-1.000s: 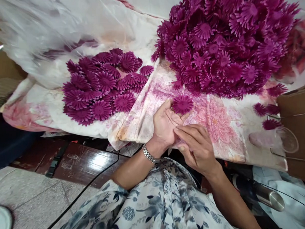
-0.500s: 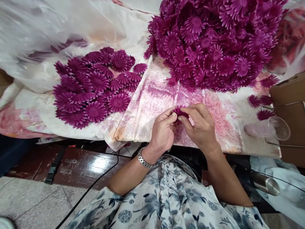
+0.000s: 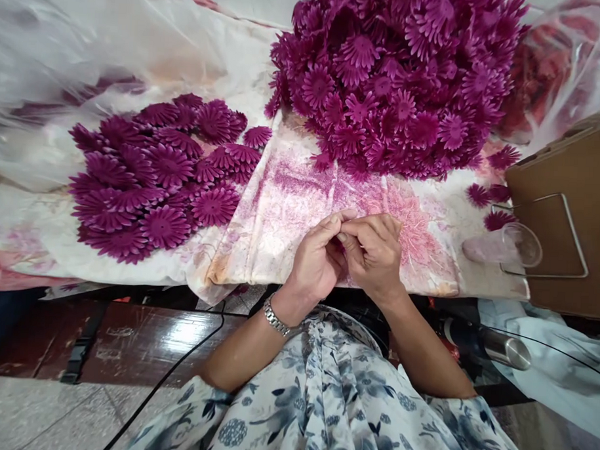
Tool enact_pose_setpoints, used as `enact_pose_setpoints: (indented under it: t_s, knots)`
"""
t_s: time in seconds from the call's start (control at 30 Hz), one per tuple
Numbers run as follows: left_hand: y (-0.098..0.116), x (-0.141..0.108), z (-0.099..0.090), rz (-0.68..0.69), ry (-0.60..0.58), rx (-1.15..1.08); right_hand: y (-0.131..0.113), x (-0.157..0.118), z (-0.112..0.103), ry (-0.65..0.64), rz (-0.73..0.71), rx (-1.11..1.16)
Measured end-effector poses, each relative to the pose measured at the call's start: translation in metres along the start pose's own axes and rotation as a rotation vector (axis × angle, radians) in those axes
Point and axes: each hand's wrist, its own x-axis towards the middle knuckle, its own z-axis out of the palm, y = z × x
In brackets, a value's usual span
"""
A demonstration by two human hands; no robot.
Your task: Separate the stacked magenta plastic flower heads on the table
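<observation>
My left hand [image 3: 318,255], with a metal watch [image 3: 276,316] on its wrist, is raised over the front of the cloth. My right hand [image 3: 374,250] meets it there, and the fingertips of both hands are pinched together. Whatever lies between them is hidden by the fingers. Left of my hands, purple artificial flower heads [image 3: 166,227] lie in overlapping layers on the cloth. Beyond my hands rises a large heap of purple artificial flower heads [image 3: 402,104].
A floral cloth [image 3: 291,205] dusted with purple specks covers the table. At right stand a cardboard box [image 3: 566,221] with a bent metal wire [image 3: 578,238] and a clear plastic cup [image 3: 520,246] on its side. Clear plastic sheeting [image 3: 90,40] lies at the far left.
The purple flower head seen between my fingertips earlier is out of sight now. My right hand has closed in against my left fingers. The whole view has shifted slightly.
</observation>
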Motion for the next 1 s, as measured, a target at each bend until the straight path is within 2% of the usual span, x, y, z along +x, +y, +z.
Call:
enact_pose_setpoints:
  t_s: [0.1, 0.2, 0.3, 0.37, 0.47, 0.6, 0.67, 0.77, 0.87, 1.0]
  knots:
    - [0.001, 0.002, 0.008, -0.024, 0.051, -0.060, -0.006, 0.000, 0.000, -0.017, 0.004, 0.057]
    - [0.004, 0.004, 0.010, 0.068, 0.129, -0.068, -0.011, -0.002, -0.006, -0.012, 0.026, 0.230]
    - [0.011, 0.006, 0.008, 0.172, 0.145, 0.013, -0.011, -0.004, -0.012, 0.082, 0.149, 0.381]
    - [0.015, 0.007, 0.007, 0.239, 0.114, 0.079, -0.009, -0.001, -0.011, 0.093, 0.247, 0.452]
    - [0.012, 0.006, 0.010, 0.385, 0.099, 0.198, -0.007, 0.014, 0.000, 0.049, 0.283, 0.528]
    - [0.000, 0.003, 0.020, 0.596, 0.118, 0.294, -0.009, 0.042, 0.022, -0.025, 0.290, 0.506]
    - [0.000, 0.002, 0.022, 0.610, 0.072, 0.318, -0.016, 0.046, 0.027, -0.101, 0.289, 0.514]
    - [0.014, 0.007, 0.017, 0.578, -0.026, 0.402, -0.035, 0.037, 0.022, -0.232, 0.242, 0.552]
    - [0.026, 0.013, 0.008, 0.526, 0.036, 0.440, -0.050, 0.025, 0.012, -0.290, 0.163, 0.612]
    - [0.009, 0.007, 0.008, 0.495, 0.012, 0.444, -0.039, 0.030, 0.016, -0.276, 0.285, 0.690]
